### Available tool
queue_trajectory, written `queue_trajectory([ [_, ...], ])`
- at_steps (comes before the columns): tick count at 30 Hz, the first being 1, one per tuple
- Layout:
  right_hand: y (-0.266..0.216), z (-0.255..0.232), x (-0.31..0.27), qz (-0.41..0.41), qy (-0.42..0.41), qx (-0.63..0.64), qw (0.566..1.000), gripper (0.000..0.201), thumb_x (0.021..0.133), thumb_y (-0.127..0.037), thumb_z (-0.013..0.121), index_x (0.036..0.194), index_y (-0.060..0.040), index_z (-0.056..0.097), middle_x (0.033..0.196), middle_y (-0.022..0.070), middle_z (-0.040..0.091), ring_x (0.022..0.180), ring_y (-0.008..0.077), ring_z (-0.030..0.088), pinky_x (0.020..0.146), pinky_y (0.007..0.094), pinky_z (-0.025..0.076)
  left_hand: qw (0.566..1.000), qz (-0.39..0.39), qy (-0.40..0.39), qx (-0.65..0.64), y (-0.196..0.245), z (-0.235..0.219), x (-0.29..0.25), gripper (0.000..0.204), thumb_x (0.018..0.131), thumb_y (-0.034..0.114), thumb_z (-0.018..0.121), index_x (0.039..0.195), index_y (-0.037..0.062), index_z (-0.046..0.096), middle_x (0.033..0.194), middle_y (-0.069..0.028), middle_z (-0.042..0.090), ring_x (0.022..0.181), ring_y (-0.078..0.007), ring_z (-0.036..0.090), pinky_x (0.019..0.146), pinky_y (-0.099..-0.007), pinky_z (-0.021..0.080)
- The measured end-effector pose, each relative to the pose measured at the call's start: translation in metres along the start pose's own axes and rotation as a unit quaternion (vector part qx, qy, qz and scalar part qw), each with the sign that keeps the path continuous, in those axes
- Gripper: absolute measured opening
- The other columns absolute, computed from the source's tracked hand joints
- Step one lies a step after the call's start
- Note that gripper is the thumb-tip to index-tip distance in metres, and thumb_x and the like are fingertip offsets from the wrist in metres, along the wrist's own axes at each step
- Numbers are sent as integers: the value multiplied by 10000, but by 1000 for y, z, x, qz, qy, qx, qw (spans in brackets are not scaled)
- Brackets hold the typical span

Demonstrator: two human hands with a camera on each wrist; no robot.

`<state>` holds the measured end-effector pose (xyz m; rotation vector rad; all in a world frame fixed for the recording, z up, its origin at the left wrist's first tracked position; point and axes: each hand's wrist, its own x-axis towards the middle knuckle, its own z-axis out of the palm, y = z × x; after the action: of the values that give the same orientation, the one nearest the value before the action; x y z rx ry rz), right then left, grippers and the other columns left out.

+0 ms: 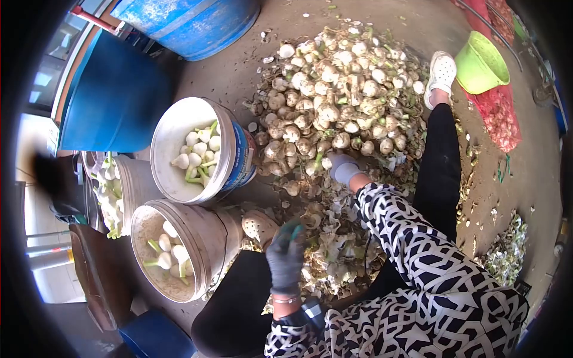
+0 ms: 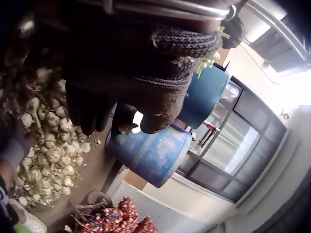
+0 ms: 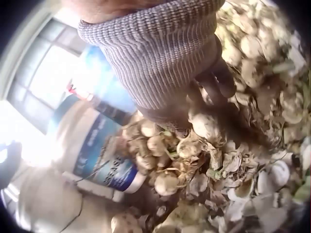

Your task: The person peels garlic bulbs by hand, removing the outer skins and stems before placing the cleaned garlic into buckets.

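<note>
My left hand, in a dark grey glove, is raised over the peelings in front of my body. Between its thumb and fingers is a small dark green thing with a bright white spot beside it; I cannot tell its kind. My right hand, in a pale grey knit glove, reaches down to the near edge of a heap of garlic bulbs. In the right wrist view, its fingers curl at a whitish garlic bulb. Dry skins and other bulbs lie around it.
To the left, a labelled bucket and a lower bucket hold trimmed white bulbs. Large blue barrels stand behind. A lime-green pail and red net sacks sit at the right. Papery peelings cover the floor between my legs.
</note>
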<state>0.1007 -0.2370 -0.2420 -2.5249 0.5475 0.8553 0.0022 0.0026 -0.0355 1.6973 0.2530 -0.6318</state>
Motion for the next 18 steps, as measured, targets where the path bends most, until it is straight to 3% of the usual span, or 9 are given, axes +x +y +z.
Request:
queue_trajectory([
  [2, 10, -9, -2, -83, -31, 125, 988, 507, 799, -270, 649, 1261, -104, 522, 1298, 212, 541, 1077, 373, 591, 865, 462, 482, 919, 261, 3, 296, -14, 1, 18, 536, 801, 127, 696, 1280, 4, 490, 1227, -202, 544, 1182, -351, 502, 1018, -415, 397],
  [4, 22, 17, -28, -77, -25, 441, 894, 442, 867, -343, 626, 1198, -54, 576, 1162, 189, 640, 1013, 324, 625, 869, 370, 477, 918, 247, 0, 310, -33, 1, 27, 728, 759, 218, 762, 1356, 7, 403, 1340, -239, 432, 1225, -372, 457, 1028, -421, 387],
  [6, 20, 2, -84, -19, -259, 674, 692, 463, 925, -300, 563, 1245, 32, 523, 1148, 135, 642, 998, 252, 626, 869, 320, 484, 907, 302, 24, 292, -35, 12, 30, 855, 747, 172, 803, 1443, 59, 318, 1380, -150, 433, 1237, -272, 470, 1033, -370, 397],
  [7, 11, 9, -118, -63, -337, 819, 460, 435, 940, -313, 544, 1216, 24, 541, 1083, 133, 662, 909, 245, 649, 830, 336, 516, 935, 298, -27, 191, -37, 20, 27, 922, 745, 153, 805, 1471, 56, 244, 1423, -137, 381, 1290, -254, 417, 1051, -365, 384],
  [10, -5, 15, -179, -228, -376, 819, 369, 445, 959, -338, 513, 1285, -34, 507, 1177, 155, 612, 1045, 235, 615, 912, 389, 501, 958, 255, -90, -98, -10, 49, -5, 893, 735, 111, 810, 1445, 31, 275, 1410, -128, 387, 1274, -223, 432, 1030, -360, 411],
  [14, -3, 9, -201, -218, -247, 846, 419, 425, 971, -295, 513, 1315, -47, 490, 1248, 107, 581, 1123, 212, 575, 974, 381, 461, 951, 293, -69, -75, -2, 52, -26, 758, 776, 169, 793, 1372, -1, 356, 1327, -115, 471, 1202, -216, 495, 1017, -353, 426],
  [16, 21, 69, -158, -214, -111, 766, 596, 420, 979, -260, 507, 1341, -51, 469, 1264, 68, 578, 1127, 192, 574, 977, 349, 452, 947, 313, -53, -56, -2, 58, -34, 704, 783, 217, 795, 1317, -13, 396, 1301, -123, 492, 1169, -206, 517, 1005, -348, 433],
  [17, 39, 81, -154, -344, 149, 436, 818, 388, 976, -245, 511, 1310, -47, 509, 1223, 77, 609, 1099, 184, 590, 943, 343, 468, 943, 318, -48, -82, 0, 63, -40, 683, 777, 210, 801, 1293, -10, 411, 1283, -122, 502, 1146, -197, 529, 988, -341, 443],
  [18, 36, 61, -170, -346, 151, 431, 819, 388, 976, -245, 511, 1310, -47, 509, 1223, 77, 609, 1099, 184, 590, 943, 343, 468, 939, 324, -41, -107, 2, 67, -45, 661, 771, 202, 807, 1268, -8, 426, 1265, -121, 512, 1122, -188, 540, 971, -334, 453],
])
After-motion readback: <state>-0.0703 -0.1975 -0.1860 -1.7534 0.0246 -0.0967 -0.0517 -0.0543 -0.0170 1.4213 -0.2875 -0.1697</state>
